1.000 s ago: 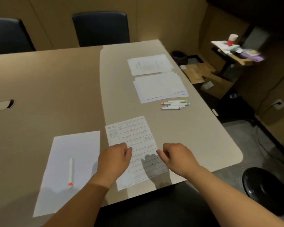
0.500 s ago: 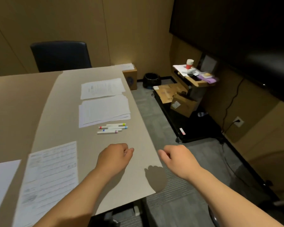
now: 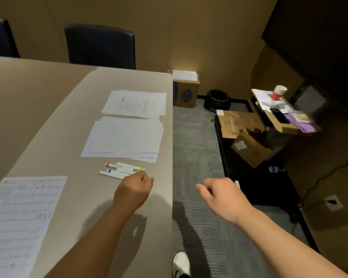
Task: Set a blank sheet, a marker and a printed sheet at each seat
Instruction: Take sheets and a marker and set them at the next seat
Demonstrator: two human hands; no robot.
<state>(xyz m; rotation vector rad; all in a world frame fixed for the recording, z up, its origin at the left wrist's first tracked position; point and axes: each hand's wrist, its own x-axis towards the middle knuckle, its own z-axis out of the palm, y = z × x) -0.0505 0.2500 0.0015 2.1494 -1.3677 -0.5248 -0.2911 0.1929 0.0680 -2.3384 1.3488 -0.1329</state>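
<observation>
The left hand (image 3: pixel 134 190) has its fingers curled loosely and holds nothing, hovering over the beige table (image 3: pixel 48 109) just beside the small bunch of white markers with coloured caps (image 3: pixel 122 170). The right hand (image 3: pixel 222 195), also loosely curled and empty, hangs beyond the table edge. The markers lie crosswise, long axes parallel to the near edge of the stack of blank white sheets (image 3: pixel 125 137) just behind them. The stack of printed sheets (image 3: pixel 136 104) lies farther behind; one printed form (image 3: pixel 20 217) lies left of the markers.
</observation>
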